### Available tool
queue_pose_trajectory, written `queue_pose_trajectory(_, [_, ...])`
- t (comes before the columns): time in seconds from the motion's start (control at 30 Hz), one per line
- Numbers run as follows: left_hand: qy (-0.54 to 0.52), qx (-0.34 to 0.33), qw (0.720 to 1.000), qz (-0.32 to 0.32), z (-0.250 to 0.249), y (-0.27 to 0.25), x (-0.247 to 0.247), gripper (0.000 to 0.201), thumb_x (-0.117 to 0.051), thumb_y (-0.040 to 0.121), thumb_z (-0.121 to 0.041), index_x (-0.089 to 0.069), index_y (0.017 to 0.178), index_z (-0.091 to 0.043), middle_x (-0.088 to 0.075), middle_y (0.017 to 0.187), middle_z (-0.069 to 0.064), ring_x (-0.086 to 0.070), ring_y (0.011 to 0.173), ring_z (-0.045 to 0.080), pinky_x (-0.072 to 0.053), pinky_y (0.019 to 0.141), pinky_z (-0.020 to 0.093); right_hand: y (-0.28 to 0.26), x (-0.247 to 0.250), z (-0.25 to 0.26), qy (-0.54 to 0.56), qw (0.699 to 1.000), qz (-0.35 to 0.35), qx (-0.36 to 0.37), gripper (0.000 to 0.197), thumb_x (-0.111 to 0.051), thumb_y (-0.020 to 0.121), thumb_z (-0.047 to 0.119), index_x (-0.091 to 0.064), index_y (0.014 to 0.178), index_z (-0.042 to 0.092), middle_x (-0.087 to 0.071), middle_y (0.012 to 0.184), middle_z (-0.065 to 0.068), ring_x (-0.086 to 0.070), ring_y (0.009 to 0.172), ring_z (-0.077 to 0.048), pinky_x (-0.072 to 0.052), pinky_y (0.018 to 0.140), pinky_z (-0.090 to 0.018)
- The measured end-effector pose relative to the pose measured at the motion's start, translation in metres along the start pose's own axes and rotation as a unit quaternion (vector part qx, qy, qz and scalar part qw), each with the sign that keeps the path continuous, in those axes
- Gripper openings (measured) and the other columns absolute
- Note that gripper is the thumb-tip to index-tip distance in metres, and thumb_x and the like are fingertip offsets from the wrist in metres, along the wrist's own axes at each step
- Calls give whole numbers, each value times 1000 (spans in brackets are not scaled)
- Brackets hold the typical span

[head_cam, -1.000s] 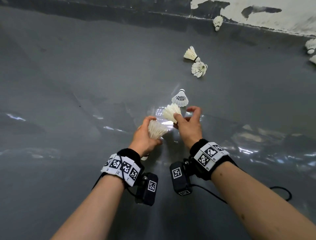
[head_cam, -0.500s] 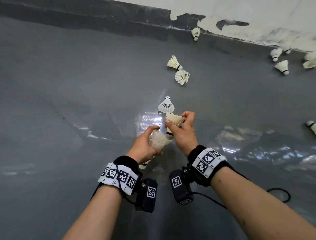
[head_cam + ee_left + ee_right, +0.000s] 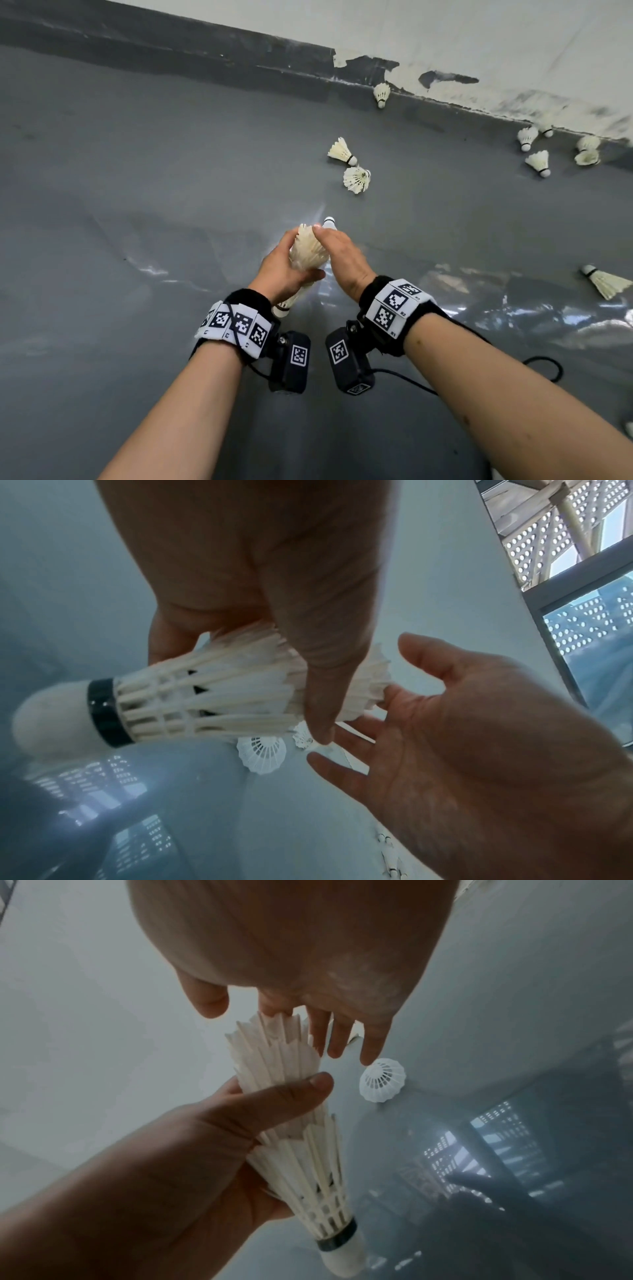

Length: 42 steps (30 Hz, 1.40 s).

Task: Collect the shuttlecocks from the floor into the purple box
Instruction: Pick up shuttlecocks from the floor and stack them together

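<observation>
My left hand [image 3: 284,265] grips a stack of nested white feather shuttlecocks [image 3: 308,253], cork end pointing back at my wrist. The same stack [image 3: 205,696] fills the left wrist view, with my thumb across the feathers. My right hand [image 3: 339,251] is beside the stack's feathered top with straight fingers [image 3: 342,1037] and holds nothing. In the left wrist view a right fingertip touches the feather edge. A white plastic shuttlecock [image 3: 329,222] stands on the grey floor just beyond both hands, also in the right wrist view [image 3: 383,1080]. The purple box is out of view.
Two feather shuttlecocks [image 3: 342,152] [image 3: 358,179] lie further ahead. One shuttlecock [image 3: 382,94] leans at the wall base [image 3: 239,65]. Several more [image 3: 539,162] sit at the far right by the wall, and one [image 3: 606,282] lies at the right. The floor is glossy grey.
My right hand pushed its feather shuttlecock into the stack in my left hand and let go. Its fingers are now straight. Both hands moved forward to the plastic shuttlecock.
</observation>
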State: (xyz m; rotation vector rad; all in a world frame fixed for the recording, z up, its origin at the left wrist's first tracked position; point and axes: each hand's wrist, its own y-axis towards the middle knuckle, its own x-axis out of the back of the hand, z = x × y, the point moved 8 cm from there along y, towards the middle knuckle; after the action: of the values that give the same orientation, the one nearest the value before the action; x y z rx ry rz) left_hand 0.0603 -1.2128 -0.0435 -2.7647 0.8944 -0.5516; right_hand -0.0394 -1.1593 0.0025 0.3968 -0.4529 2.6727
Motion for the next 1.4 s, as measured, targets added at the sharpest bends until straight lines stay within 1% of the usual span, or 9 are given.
queue_pose_trajectory(0.27, [-11, 52, 995, -83, 31, 33, 15, 72, -81, 69, -8, -46, 128, -26, -62, 116, 6, -60, 107, 27, -45, 101, 39, 54, 11, -50, 37, 995, -60, -64, 44, -42, 99, 32, -38, 143, 33, -54, 129, 1, -51, 110, -16, -35, 90, -24])
queue_pose_trajectory(0.33, [-21, 61, 993, -100, 38, 39, 18, 67, -80, 70, -5, -44, 121, -30, -62, 114, 5, -60, 106, 27, -45, 100, 41, 66, 8, -67, 21, 996, -50, -77, 52, -44, 97, 33, -30, 147, 38, -52, 136, 0, -49, 120, -21, -36, 104, -32])
queue_pose_trajectory(0.43, [-4, 59, 990, -130, 41, 47, 26, 67, -80, 70, -10, -41, 111, -44, -60, 118, 7, -61, 104, 27, -48, 97, 43, 80, 2, -85, 34, 993, -37, -103, 58, -46, 95, 34, -23, 147, 42, -56, 117, 1, -50, 104, -22, -39, 96, -37])
queue_pose_trajectory(0.53, [20, 54, 989, -137, 41, 54, 25, 67, -81, 66, -18, -40, 103, -56, -59, 118, 9, -61, 102, 29, -49, 94, 44, 94, 5, -95, 45, 992, -28, -119, 61, -47, 96, 31, -21, 151, 34, -54, 129, 1, -45, 127, -23, -31, 111, -39])
queue_pose_trajectory(0.67, [78, 61, 986, -135, 47, 57, 22, 63, -81, 67, -15, -48, 116, -37, -54, 113, 9, -58, 99, 25, -45, 94, 29, 97, 15, -100, 28, 990, -58, -123, 53, -49, 96, 27, -34, 147, 23, -37, 151, -2, -35, 138, -22, -26, 113, -33])
queue_pose_trajectory(0.9, [138, 46, 982, -119, 30, 90, 1, 63, -80, 64, -11, -47, 115, -29, -54, 112, 10, -57, 97, 26, -47, 89, 31, 128, 54, -59, 83, 986, -138, 28, 18, -57, 93, 11, -62, 92, 28, -65, 90, 12, -61, 87, -6, -46, 81, -19])
queue_pose_trajectory(1.03, [133, 51, 983, -119, 26, 95, -7, 67, -79, 61, -7, -47, 118, -25, -57, 110, 13, -58, 98, 30, -50, 88, 35, 122, 42, -46, 17, 995, -76, 66, 36, -48, 93, 5, -57, 114, 33, -56, 79, 17, -53, 67, 8, -40, 68, -7])
queue_pose_trajectory(1.13, [130, 53, 985, -105, 22, 98, -8, 81, -79, 59, -4, -43, 126, -31, -56, 114, 10, -58, 100, 28, -50, 91, 39, 119, 33, -40, 2, 996, -52, 67, 39, -45, 96, 8, -46, 129, 28, -60, 86, 11, -58, 79, -3, -43, 75, -15])
queue_pose_trajectory(1.4, [99, 39, 990, -91, 1, 104, 0, 88, -81, 56, -32, -36, 130, -49, -57, 118, 5, -57, 107, 23, -49, 95, 40, 123, 22, -24, 39, 998, 4, 46, 26, -45, 93, 5, -64, 104, 20, -63, 100, 3, -58, 96, -15, -46, 90, -30])
